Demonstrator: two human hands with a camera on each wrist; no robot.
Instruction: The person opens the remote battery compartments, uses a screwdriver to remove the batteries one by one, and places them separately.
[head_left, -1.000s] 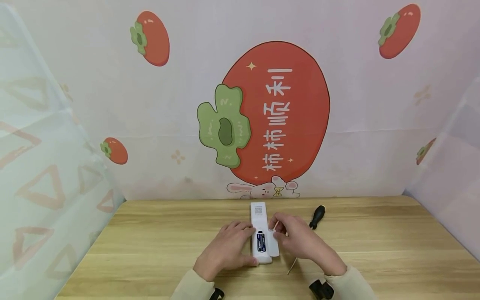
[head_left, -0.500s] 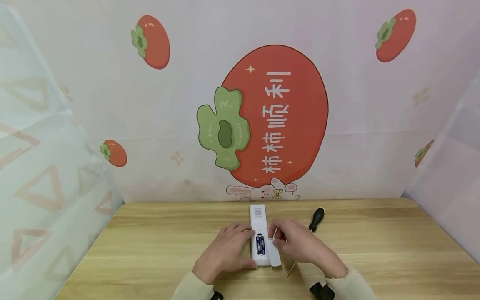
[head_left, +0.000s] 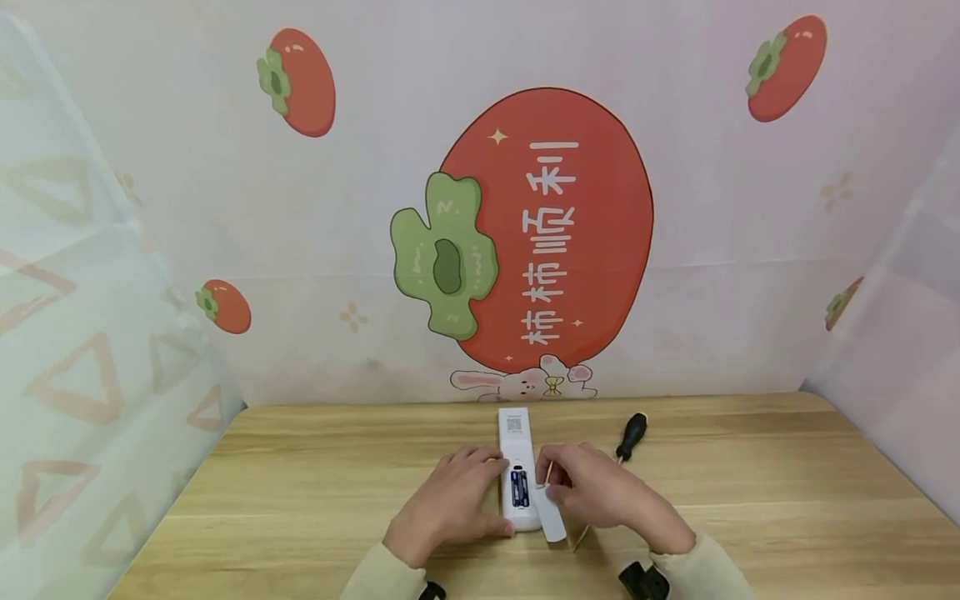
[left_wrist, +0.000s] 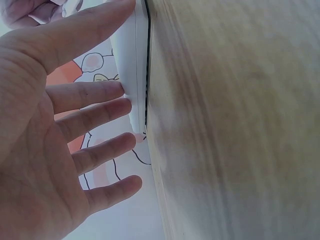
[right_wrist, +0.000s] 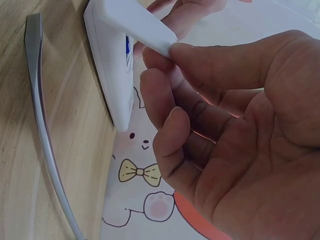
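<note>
A white remote control [head_left: 513, 442] lies face down on the table, its battery compartment exposed. Inside it sit two dark blue batteries [head_left: 520, 489]. My left hand [head_left: 453, 500] touches the remote's left side; in the left wrist view its thumb and fingers are extended, the fingertips of some meeting the white edge. My right hand [head_left: 600, 487] pinches the white battery cover [right_wrist: 142, 27] between thumb and index finger. That cover is tilted, held over the remote's right edge near its lower end. The other right fingers are curled and hold nothing.
A screwdriver with a black handle [head_left: 634, 433] lies to the right, partly behind my right hand; its metal shaft [right_wrist: 42, 125] shows in the right wrist view. The wooden table [head_left: 337, 475] ends at a printed backdrop [head_left: 360, 358].
The battery cover, pinched in my right hand, has moved toward me and turned, its lower end swinging outward to the right. My left hand stays by the remote.
</note>
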